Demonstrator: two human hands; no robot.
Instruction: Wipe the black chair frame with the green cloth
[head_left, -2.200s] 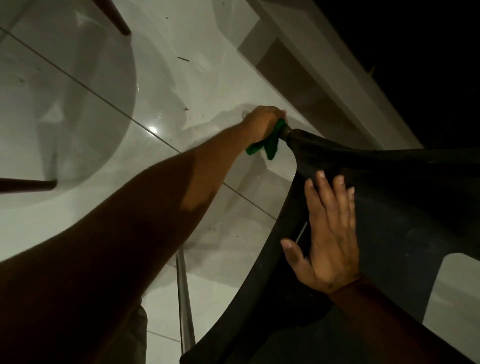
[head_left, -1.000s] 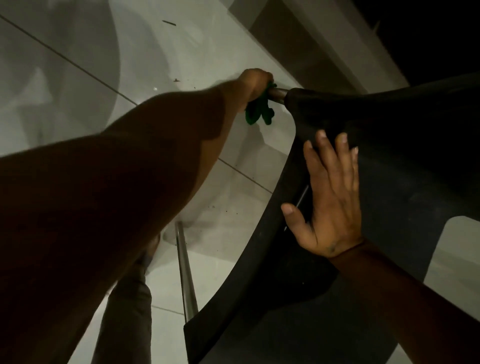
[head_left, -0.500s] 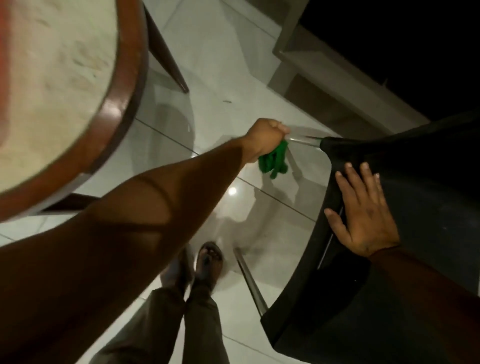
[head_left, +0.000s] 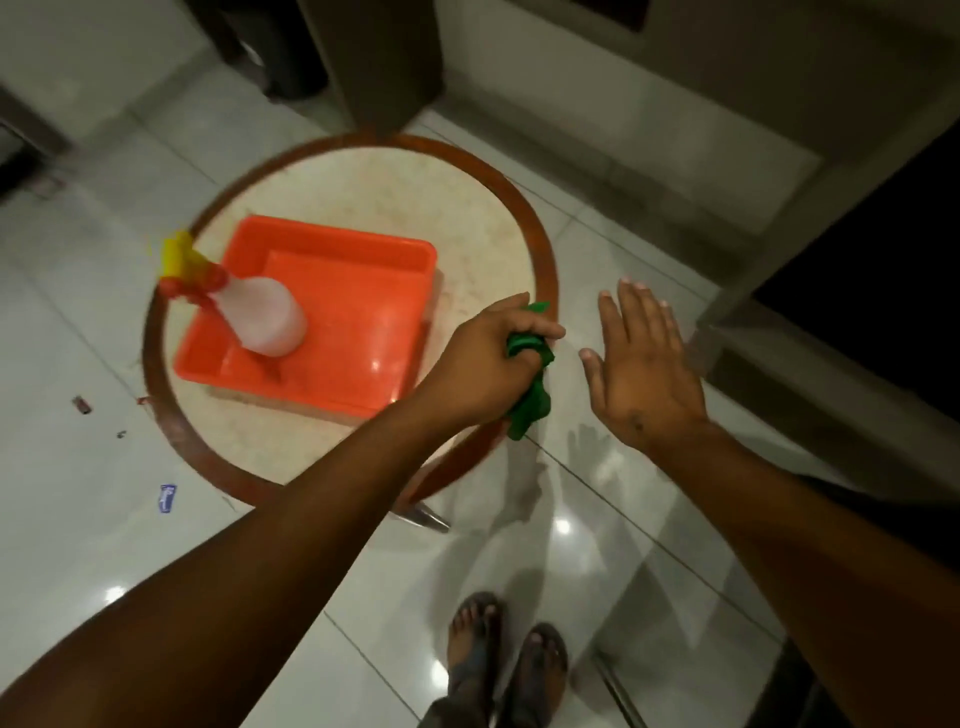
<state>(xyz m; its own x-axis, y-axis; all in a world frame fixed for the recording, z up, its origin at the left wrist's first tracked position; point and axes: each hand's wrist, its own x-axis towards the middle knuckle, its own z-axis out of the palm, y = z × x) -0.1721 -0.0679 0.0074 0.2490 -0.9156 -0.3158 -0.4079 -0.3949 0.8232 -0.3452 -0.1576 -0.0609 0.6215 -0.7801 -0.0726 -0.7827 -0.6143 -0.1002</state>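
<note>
My left hand (head_left: 485, 358) is closed around the bunched green cloth (head_left: 530, 387), which hangs down over the right edge of the round table (head_left: 540, 244). My right hand (head_left: 641, 364) hovers open beside it, fingers spread, holding nothing, over the floor. Of the black chair only a dark sliver and a thin metal leg (head_left: 618, 688) show at the bottom right, below my right forearm. Neither hand touches the chair.
On the round table sits an orange tray (head_left: 358, 322) holding a white spray bottle (head_left: 254, 312) with a yellow and red trigger. My sandalled feet (head_left: 504, 654) stand on glossy white tiles. A grey ledge and dark opening lie to the right. Small litter dots the floor at left.
My view has swung from the chair to the round table. My left hand pulled the green cloth off the chair's leg tip, and my right hand lifted off the chair's shell.
</note>
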